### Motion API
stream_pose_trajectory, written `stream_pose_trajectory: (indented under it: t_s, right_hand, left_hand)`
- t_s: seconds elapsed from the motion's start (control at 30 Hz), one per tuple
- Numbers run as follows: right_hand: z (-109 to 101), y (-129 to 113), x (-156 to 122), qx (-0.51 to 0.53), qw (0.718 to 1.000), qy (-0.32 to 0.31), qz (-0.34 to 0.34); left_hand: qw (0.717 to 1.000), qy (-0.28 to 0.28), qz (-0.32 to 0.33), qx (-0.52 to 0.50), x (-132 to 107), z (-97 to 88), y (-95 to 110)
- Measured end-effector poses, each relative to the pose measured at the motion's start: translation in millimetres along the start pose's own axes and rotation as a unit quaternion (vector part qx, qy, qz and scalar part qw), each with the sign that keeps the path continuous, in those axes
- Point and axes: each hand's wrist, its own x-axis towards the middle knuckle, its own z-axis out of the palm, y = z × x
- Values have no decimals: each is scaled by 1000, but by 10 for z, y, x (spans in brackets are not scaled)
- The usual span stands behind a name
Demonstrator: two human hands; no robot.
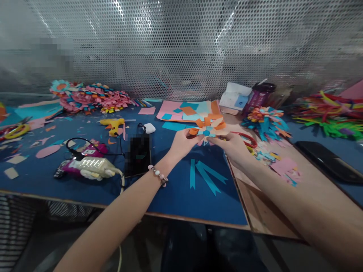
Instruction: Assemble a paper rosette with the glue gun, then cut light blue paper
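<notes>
My left hand and my right hand both pinch a paper flower made of orange, pale and blue petals, held just above the blue table cover. The left hand grips its left edge, and the right hand holds it from below on the right. A bead bracelet circles my left wrist. Teal paper strips lie on the cover right under my hands. Red-handled scissors rest just beyond my right hand.
A yellow glue gun, a power strip with cables and a dark phone lie left. Finished paper flowers sit at back left, another flower and coloured strips right. Pink sheets lie behind. A perforated metal wall stands behind.
</notes>
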Motion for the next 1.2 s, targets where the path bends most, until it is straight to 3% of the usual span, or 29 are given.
stream_pose_trajectory:
  t_s: [0.53,0.83,1.0,1.1,1.2]
  right_hand:
    - [-47,-16,24,-5,1000,-4,-15]
    - [-66,-185,-5,-17,1000,-19,-4]
    - [-58,-240,-5,5,1000,-27,-13]
    - [-83,-227,13,8,1000,-15,-1]
    - [-158,-217,8,-6,1000,-5,23]
  left_hand:
    - [1000,-3,-6,16,1,16,-44]
    - [1000,15,-5,7,15,-3,-78]
    - [998,-5,-10,59,-48,7,41]
    - [991,-57,-21,116,30,-124,203]
    - [980,-36,-42,191,260,-562,357]
